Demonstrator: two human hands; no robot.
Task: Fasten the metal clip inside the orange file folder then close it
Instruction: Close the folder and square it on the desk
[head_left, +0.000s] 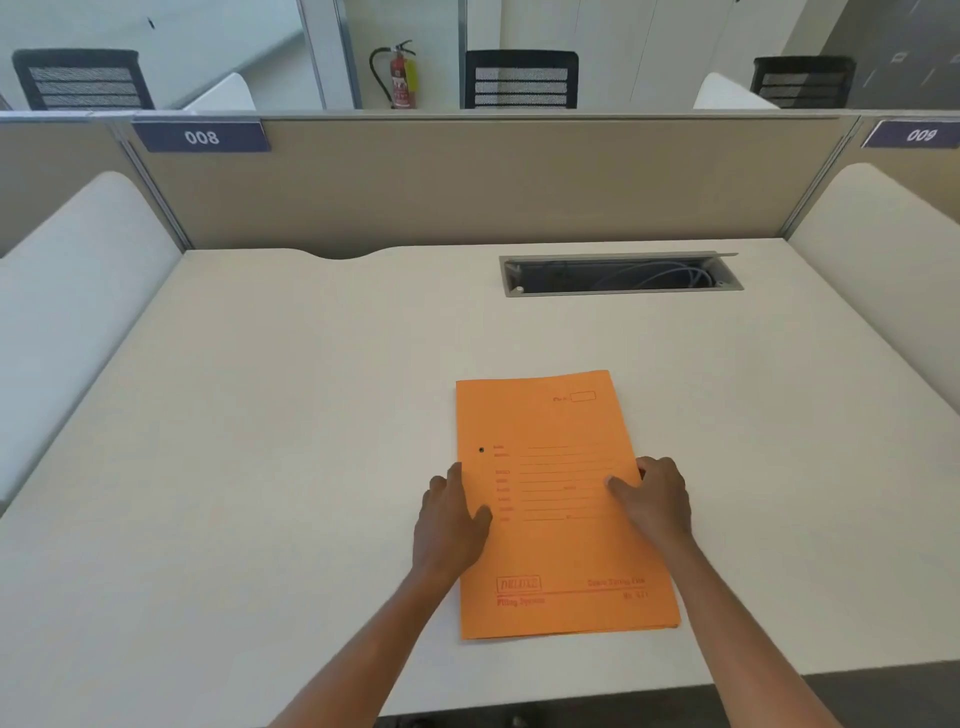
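Head view showed my left hand (453, 519) flat, pinning the closed orange file folder (561, 545) at its spine, while my right hand (655, 496) curled over the opposite edge, probably to open it.

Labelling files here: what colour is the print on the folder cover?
Red, on the orange folder; head view.

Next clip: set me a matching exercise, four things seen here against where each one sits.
Things:
1. left hand
2. right hand
3. orange file folder
4. cable tray

Places:
A. far right part of the desk, lid open
B. on the folder's right edge
C. lying closed on the desk near the person
D. on the folder's left edge

Pairs: 1-D, 2-B, 3-C, 4-A
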